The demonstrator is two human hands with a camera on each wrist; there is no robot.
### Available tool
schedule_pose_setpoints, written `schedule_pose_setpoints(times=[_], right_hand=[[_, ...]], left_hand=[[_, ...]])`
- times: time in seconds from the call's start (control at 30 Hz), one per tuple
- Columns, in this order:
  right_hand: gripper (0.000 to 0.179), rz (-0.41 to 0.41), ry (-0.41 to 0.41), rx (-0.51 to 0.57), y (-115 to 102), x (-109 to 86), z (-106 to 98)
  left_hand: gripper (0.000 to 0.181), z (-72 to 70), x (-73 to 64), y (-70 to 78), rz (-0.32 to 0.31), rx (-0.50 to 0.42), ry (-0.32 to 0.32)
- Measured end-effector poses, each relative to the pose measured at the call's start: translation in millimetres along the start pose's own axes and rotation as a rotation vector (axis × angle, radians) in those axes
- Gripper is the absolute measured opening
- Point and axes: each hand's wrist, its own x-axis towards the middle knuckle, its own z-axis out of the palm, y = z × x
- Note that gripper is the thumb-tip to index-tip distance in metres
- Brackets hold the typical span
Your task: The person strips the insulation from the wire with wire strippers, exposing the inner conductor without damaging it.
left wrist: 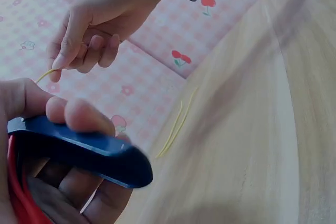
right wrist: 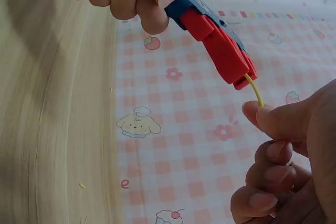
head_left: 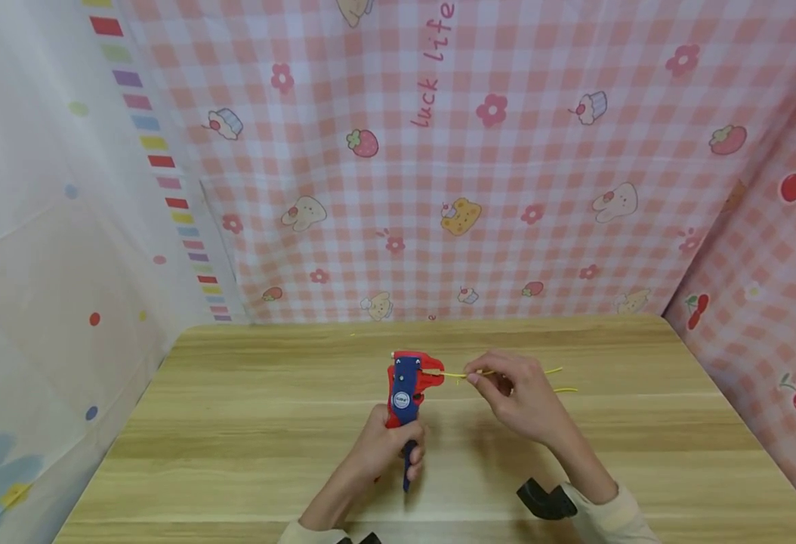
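Observation:
My left hand (head_left: 393, 442) grips the handles of a red and blue wire stripper (head_left: 405, 389), its head upright above the table. Opposite it, my right hand (head_left: 516, 393) pinches a thin yellow wire (head_left: 454, 375) between thumb and forefinger. The wire's far end runs into the red jaws of the tool, as the right wrist view shows up close. In the left wrist view the blue handle (left wrist: 89, 145) lies across the palm with fingers wrapped round it. The other fingers of the right hand (right wrist: 278, 182) are curled loosely below the pinch.
Two more yellow wires (left wrist: 178, 121) lie on the wooden table (head_left: 248, 423) beyond the right hand. Small yellow scraps (right wrist: 82, 185) are scattered on the tabletop. A pink checked cloth (head_left: 398, 181) hangs at the back, with more printed cloth on both sides.

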Motion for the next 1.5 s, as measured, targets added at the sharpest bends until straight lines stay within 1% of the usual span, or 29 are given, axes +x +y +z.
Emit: schedule_pose_setpoints(times=[0.03, 0.17, 0.23, 0.4, 0.5, 0.7, 0.9, 1.0, 1.13, 1.37, 1.5], right_hand=[[0.017, 0.003, 0.003, -0.008, 0, 0.1, 0], [0.016, 0.024, 0.009, -0.029, 1, 0.9, -2], [0.015, 0.035, 0.003, -0.031, 1, 1.2, -3], [0.014, 0.042, -0.005, -0.013, 3, 1.9, -2], [0.015, 0.049, -0.003, 0.002, 4, 1.7, -1], [0.014, 0.072, -0.007, 0.012, 8, 0.9, -2], [0.014, 0.081, 0.001, -0.01, 13, 0.1, -5], [0.014, 0.087, -0.003, -0.025, 15, -0.2, -6], [0.013, 0.105, -0.011, -0.042, 19, -0.7, -8], [0.01, 0.17, -0.04, -0.068, 25, -1.2, -13], [0.008, 0.186, -0.05, -0.069, 28, -2.0, -14]], left_hand=[[0.013, -0.6, 0.9, 0.0, 0.004, 0.007, -0.006], [0.027, -2.7, 3.4, 0.6, 0.009, 0.031, -0.021], [0.03, -4.0, 3.8, 0.9, 0.006, 0.038, -0.02], [0.028, -8.8, 3.8, 0.5, -0.002, 0.025, 0.0], [0.031, -11.8, 3.0, 0.5, -0.003, 0.019, 0.011], [0.022, -17.6, 2.5, 0.0, 0.002, 0.024, 0.028], [0.014, -22.2, 4.9, -0.8, 0.004, 0.027, 0.049], [0.016, -24.1, 5.7, -0.9, 0.002, 0.025, 0.054], [0.022, -26.7, 6.9, -0.9, -0.006, 0.027, 0.064], [0.025, -32.2, 9.4, -0.2, -0.005, 0.064, 0.091], [0.028, -35.9, 10.6, -1.1, -0.009, 0.064, 0.093]])
